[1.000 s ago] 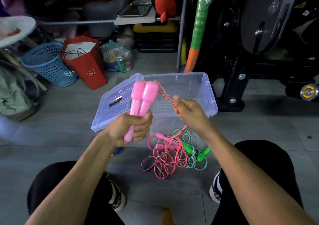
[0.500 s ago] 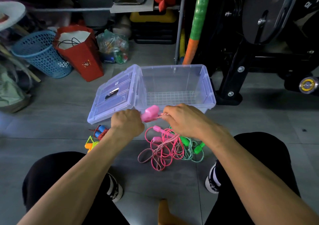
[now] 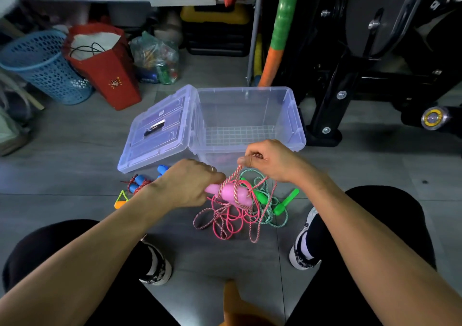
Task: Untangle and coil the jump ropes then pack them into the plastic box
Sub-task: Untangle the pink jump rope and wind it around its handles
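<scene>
The left hand (image 3: 190, 183) grips pink handles (image 3: 231, 193); the right hand (image 3: 272, 160) pinches braided cord (image 3: 235, 175) before the plastic box (image 3: 250, 116), best wrapped tightly.

Tangled jump ropes (image 3: 240, 210) beside apparently empty box (image 3: 295, 116)

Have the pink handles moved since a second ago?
Yes. The pink handles in the left hand have come down from in front of the plastic box to just above the tangled ropes on the floor.
</scene>
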{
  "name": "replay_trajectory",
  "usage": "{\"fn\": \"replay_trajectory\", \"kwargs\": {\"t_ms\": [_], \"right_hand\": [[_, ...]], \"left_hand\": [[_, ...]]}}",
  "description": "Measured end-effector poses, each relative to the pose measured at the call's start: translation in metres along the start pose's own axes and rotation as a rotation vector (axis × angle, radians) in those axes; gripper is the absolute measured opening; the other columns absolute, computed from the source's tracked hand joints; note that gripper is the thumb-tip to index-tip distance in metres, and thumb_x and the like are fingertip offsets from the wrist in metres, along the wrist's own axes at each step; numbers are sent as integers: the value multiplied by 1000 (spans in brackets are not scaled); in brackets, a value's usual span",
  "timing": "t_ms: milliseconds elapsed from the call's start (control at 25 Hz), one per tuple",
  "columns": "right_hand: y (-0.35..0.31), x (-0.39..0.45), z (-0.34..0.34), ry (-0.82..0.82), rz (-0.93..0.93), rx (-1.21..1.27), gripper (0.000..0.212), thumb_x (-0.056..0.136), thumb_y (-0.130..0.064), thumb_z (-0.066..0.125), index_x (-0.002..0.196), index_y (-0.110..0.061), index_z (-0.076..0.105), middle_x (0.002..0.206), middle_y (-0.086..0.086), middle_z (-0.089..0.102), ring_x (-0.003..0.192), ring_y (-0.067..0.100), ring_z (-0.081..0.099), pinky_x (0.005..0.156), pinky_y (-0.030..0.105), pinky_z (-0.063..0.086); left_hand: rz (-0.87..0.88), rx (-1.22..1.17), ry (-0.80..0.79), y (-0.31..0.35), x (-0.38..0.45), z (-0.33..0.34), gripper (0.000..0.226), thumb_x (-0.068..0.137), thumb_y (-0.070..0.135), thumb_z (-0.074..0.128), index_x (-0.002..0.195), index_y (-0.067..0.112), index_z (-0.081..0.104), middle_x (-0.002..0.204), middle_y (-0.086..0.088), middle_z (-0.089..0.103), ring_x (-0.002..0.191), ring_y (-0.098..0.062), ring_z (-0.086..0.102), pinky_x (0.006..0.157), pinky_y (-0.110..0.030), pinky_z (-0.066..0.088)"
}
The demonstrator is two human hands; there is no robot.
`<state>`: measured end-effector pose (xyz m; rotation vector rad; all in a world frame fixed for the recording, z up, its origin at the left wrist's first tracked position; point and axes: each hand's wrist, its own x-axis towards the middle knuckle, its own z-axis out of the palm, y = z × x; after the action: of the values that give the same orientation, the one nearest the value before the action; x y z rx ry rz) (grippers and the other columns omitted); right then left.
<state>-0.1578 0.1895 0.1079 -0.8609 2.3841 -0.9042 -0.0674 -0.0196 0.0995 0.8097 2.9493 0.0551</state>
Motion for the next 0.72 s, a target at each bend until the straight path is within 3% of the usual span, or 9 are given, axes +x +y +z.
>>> {"fn": "replay_trajectory", "kwargs": {"t_ms": [40,120,200,320,440,520,640,720], "right_hand": [[0,-2,3,11,1,69,29,92,-43,60,69,-25,59,59,-5,50,54,9,42,53,26,33],[3,-6,9,37,16,232,35,96,-41,53,66,-24,58,55,-4,43,50,8,37,50,25,29],[4,-10,15,43,52,310,40,100,-37,48,64,-22,56,51,-8,40,45,5,34,49,23,27],[-4,-16,25,37,53,261,40,101,-33,47,66,-17,56,55,-9,47,47,1,38,54,23,33],[-18,-22,25,-24,18,165,37,100,-30,50,66,-15,54,48,-14,49,45,1,39,50,16,28],[-22,-24,19,-33,-5,109,32,98,-30,53,68,-19,57,49,-14,50,46,2,39,49,18,29],[-25,-22,10,-34,-31,74,21,93,-28,58,79,-16,66,66,-5,63,57,4,51,59,30,43],[-24,-18,-1,-15,-36,82,17,90,-31,64,83,-16,70,76,-4,69,68,7,61,68,32,50]], "left_hand": [[-10,-92,98,0,-5,1,20,61,16,54,80,21,56,67,4,59,65,-26,60,57,-25,31],[-281,-474,237,0,-13,0,7,69,19,56,74,13,58,61,1,57,60,-30,57,54,-26,33],[-573,-881,278,-2,-13,-1,25,83,30,61,75,6,61,62,1,54,61,-23,52,57,-31,39],[-815,-1060,302,0,-5,-3,30,87,25,65,72,4,52,61,-1,46,58,-17,40,57,-28,35],[-1031,-932,127,-11,2,6,18,88,19,60,71,13,53,63,-3,53,59,-21,47,56,-27,38],[-1030,-681,-110,-11,5,6,9,85,24,56,89,17,61,85,-6,65,79,-28,60,69,-31,44],[-855,-126,-326,1,11,5,28,88,30,56,115,23,57,117,-3,63,110,-27,60,84,-32,44],[-650,84,-369,13,20,3,27,90,24,54,117,25,54,119,0,62,112,-24,60,84,-31,44]]}}
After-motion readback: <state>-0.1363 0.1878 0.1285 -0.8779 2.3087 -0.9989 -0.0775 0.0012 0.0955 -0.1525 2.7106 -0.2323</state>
